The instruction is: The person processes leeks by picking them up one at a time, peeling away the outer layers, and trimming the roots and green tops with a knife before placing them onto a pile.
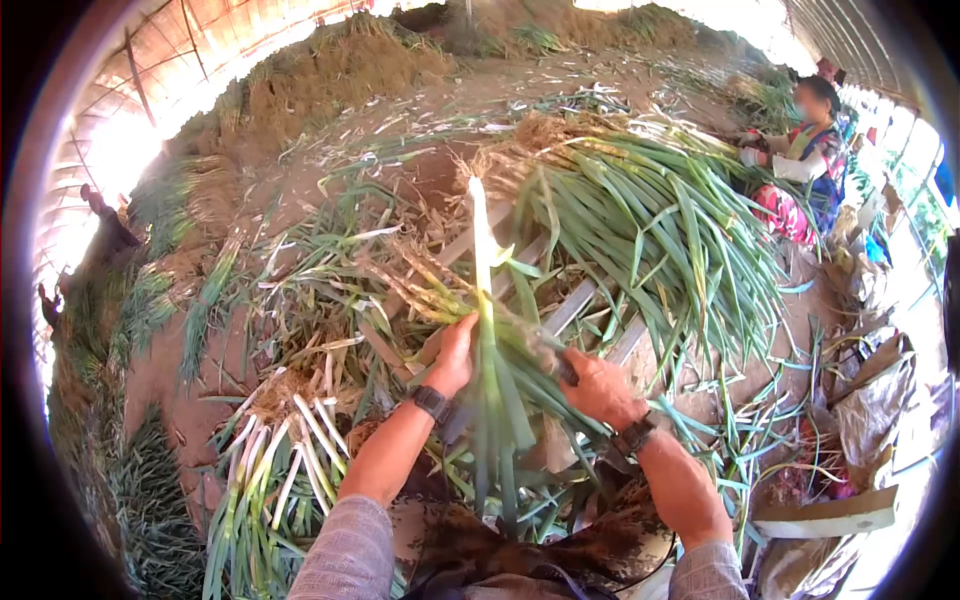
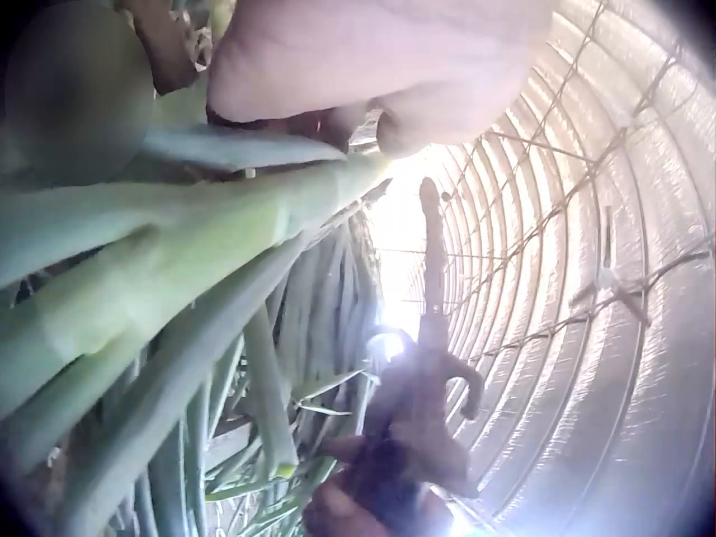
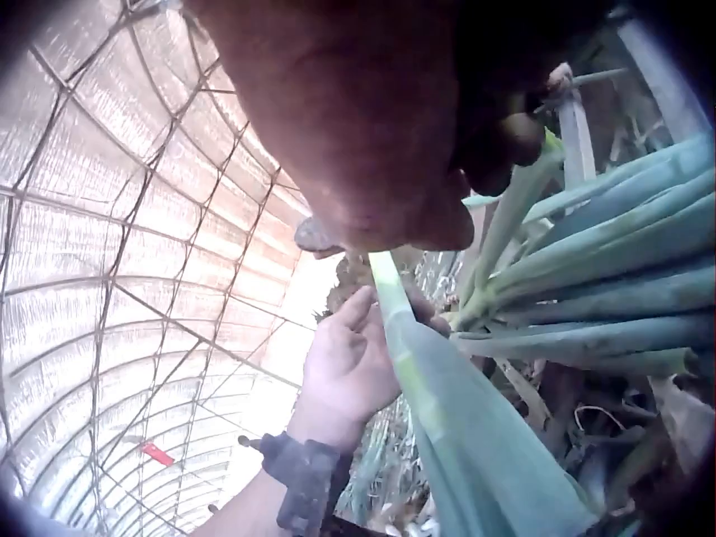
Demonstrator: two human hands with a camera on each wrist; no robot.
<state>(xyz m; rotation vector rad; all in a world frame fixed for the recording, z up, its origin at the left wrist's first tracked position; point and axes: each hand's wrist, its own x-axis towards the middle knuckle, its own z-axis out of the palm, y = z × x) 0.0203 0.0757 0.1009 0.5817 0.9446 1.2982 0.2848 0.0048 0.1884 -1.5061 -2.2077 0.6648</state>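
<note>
In the head view my left hand point(image 1: 453, 352) grips a green onion point(image 1: 484, 290) whose white stem and roots point away from me, leaves hanging toward my lap. More stalks with brown roots point(image 1: 425, 290) lie across beneath it. My right hand point(image 1: 602, 388) is to the right, fingers curled round a small dark object point(image 1: 568, 370) beside those leaves; the object is too blurred to name. The left wrist view shows the stalk point(image 2: 145, 280) close below my left hand point(image 2: 380, 56). In the right wrist view my right hand point(image 3: 358, 123) is above the stalk point(image 3: 425, 380), and my left hand point(image 3: 349, 364) is behind it.
A large pile of green onions point(image 1: 660, 220) lies ahead to the right. White-stemmed onions point(image 1: 290, 450) lie in a bundle at lower left. Loose leaves and trimmings cover the ground. Another person point(image 1: 808, 160) sits at the far right. A pale board point(image 1: 830, 515) lies at lower right.
</note>
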